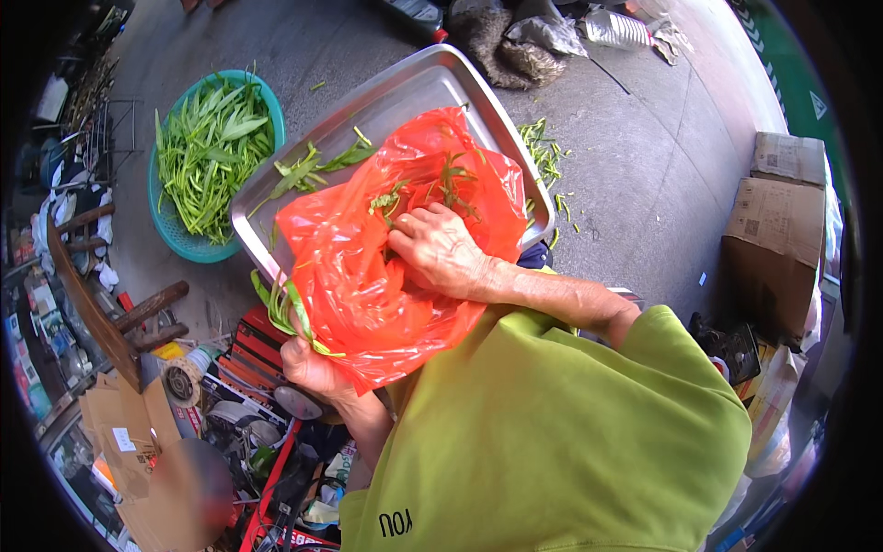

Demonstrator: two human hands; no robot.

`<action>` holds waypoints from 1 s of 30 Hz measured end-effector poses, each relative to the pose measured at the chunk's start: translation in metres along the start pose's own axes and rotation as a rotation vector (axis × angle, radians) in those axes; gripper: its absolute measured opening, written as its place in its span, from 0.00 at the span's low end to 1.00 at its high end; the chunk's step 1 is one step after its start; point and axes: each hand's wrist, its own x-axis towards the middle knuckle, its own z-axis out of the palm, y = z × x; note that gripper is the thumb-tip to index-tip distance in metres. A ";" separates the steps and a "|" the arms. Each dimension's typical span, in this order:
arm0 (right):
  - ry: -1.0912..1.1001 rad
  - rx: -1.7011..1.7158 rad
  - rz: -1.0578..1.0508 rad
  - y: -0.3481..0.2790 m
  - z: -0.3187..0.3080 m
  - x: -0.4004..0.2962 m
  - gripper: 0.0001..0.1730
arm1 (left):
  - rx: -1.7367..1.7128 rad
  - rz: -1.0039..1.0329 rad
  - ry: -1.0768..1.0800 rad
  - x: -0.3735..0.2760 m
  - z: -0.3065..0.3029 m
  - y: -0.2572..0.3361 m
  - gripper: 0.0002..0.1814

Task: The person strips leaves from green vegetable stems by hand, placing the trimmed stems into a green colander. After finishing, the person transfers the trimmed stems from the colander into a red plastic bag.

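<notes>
A red plastic bag [338, 276] lies open across a rectangular metal tray [428, 79]. My right hand [441, 252] reaches into its mouth with curled fingers; the fingertips are hidden, so its grasp is unclear. Wilted leafy sprigs [455, 186] show beside those knuckles. Down at the near left corner of the tray, my left hand [314, 369] pinches a few green leafy stems [279, 307] against the bag's edge. More loose leafy stems [303, 172] rest on the tray's left side. Left of the tray stands a teal plastic basket [183, 241] heaped with leafy greens, probably water spinach [217, 152].
Cut stem pieces [541, 148] are scattered on the concrete floor [621, 159] right of the tray. A wooden stool or chair frame [93, 310] and an opened cardboard box [127, 441] stand at left. Cardboard boxes [776, 224] are stacked at right. A plastic bottle [614, 29] lies beyond the tray.
</notes>
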 end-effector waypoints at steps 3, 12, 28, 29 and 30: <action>0.203 0.424 0.278 0.014 -0.039 -0.004 0.16 | -0.097 -0.040 -0.085 0.017 0.018 -0.007 0.24; 1.033 1.655 0.433 0.099 -0.146 -0.112 0.16 | 0.610 -0.390 -0.345 0.051 0.120 -0.089 0.08; 1.118 1.691 0.506 0.124 -0.130 -0.148 0.19 | 2.316 0.743 0.314 0.180 0.013 0.198 0.23; 1.120 1.703 0.500 0.125 -0.127 -0.146 0.19 | 2.576 0.669 0.310 0.184 -0.002 0.205 0.26; 1.150 1.704 0.497 0.125 -0.122 -0.148 0.19 | 2.669 0.714 0.433 0.184 0.005 0.192 0.27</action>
